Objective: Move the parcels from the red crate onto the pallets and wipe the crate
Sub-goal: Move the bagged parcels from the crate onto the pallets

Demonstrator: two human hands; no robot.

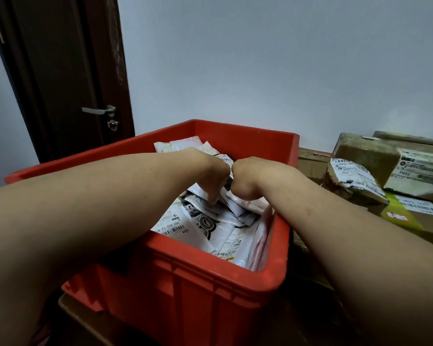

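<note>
Red crate [210,283] in the foreground, packed nearly to the rim with parcels [185,226], mostly white mailer bags with printed labels. Both forearms reached over the near rim. Left grip [215,181] and right grip [245,181] sat side by side, knuckles almost touching, wrists bent down into the heap. Fingers were buried among the bags or hidden behind the backs of the hands, so could not tell whether either grip had closed on a parcel. Cardboard boxes [385,168] lay stacked just right of the crate, seemingly on a pallet. Judged the step as unloading, early on: crate far from empty, wiping not yet due. Next move would call for a firm hold on the slippery bags, a lift clear of the rim, then a carry rightward.
</note>
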